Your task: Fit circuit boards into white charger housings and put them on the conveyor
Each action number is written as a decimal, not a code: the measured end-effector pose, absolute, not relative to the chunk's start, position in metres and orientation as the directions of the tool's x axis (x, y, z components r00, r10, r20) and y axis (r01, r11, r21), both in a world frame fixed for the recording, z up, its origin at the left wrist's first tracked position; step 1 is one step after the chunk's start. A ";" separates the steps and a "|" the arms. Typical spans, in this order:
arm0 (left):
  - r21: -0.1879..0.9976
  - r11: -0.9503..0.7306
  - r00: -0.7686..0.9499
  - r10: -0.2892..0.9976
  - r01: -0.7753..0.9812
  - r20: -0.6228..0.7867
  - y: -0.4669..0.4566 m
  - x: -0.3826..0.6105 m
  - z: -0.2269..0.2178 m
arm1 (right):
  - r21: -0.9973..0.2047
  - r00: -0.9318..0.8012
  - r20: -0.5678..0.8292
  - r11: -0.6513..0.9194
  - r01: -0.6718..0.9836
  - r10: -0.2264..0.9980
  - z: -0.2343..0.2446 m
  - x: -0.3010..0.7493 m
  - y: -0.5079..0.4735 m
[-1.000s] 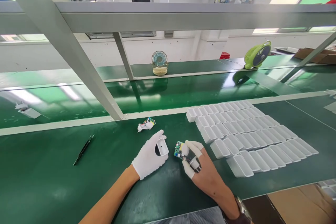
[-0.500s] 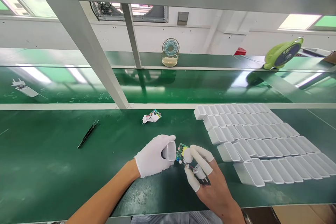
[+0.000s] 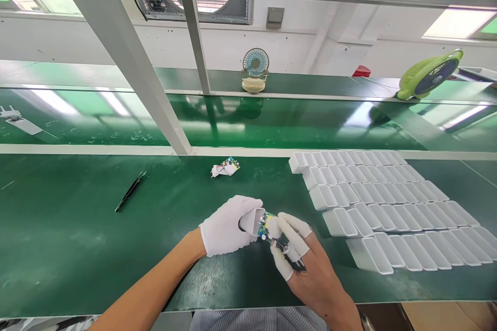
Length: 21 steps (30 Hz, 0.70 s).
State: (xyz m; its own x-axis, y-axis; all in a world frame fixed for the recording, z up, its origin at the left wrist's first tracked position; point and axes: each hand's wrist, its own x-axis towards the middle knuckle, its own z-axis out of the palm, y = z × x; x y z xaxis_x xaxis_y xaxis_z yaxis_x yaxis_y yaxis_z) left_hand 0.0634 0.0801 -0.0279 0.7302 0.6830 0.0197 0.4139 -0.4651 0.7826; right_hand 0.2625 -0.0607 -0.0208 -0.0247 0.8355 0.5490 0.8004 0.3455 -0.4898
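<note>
My left hand (image 3: 229, 226), in a white glove, is closed around a white plastic housing (image 3: 254, 221) whose open end faces right. My right hand (image 3: 301, 248), with white finger cots, grips a green circuit board (image 3: 267, 225) with a yellow-wrapped part, wires and a plug piece joined to it. The board's left end is at the mouth of the housing; I cannot tell how far it reaches inside. Another circuit board (image 3: 225, 167) with white material on it lies on the bench beyond my hands.
Rows of white open housings (image 3: 388, 207) stand at the right. Black tweezers (image 3: 131, 191) lie at the left. A metal post (image 3: 143, 72) rises from the rail behind the bench. A small fan (image 3: 255, 70) and a green fan (image 3: 429, 75) stand farther back.
The circuit board in my right hand has moved left, closing the gap to the housing's mouth. My left hand still holds the housing. The view has shifted slightly.
</note>
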 end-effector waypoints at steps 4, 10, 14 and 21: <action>0.769 -0.522 0.759 0.647 0.370 0.074 0.080 0.064 -0.028 | -0.473 -0.047 0.538 0.347 0.810 0.842 -0.019 0.263 -0.059; 0.749 -0.549 0.780 0.622 0.371 0.070 0.080 0.065 -0.024 | -0.452 -0.066 0.520 0.340 0.825 0.851 -0.018 0.263 -0.056; 0.750 -0.538 0.782 0.621 0.384 0.046 0.079 0.066 -0.017 | -0.454 -0.085 0.493 0.340 0.824 0.866 -0.018 0.264 -0.056; 0.758 -0.525 0.785 0.619 0.388 0.027 0.079 0.067 -0.010 | -0.432 -0.098 0.480 0.332 0.839 0.872 -0.018 0.262 -0.052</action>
State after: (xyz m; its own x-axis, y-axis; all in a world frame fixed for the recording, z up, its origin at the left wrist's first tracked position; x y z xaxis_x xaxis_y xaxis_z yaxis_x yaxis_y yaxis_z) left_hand 0.0673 0.0793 -0.0100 0.7847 0.6193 0.0266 0.3883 -0.5245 0.7577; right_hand 0.2621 -0.0523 -0.0177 -0.0978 0.8719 0.4799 0.8386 0.3318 -0.4320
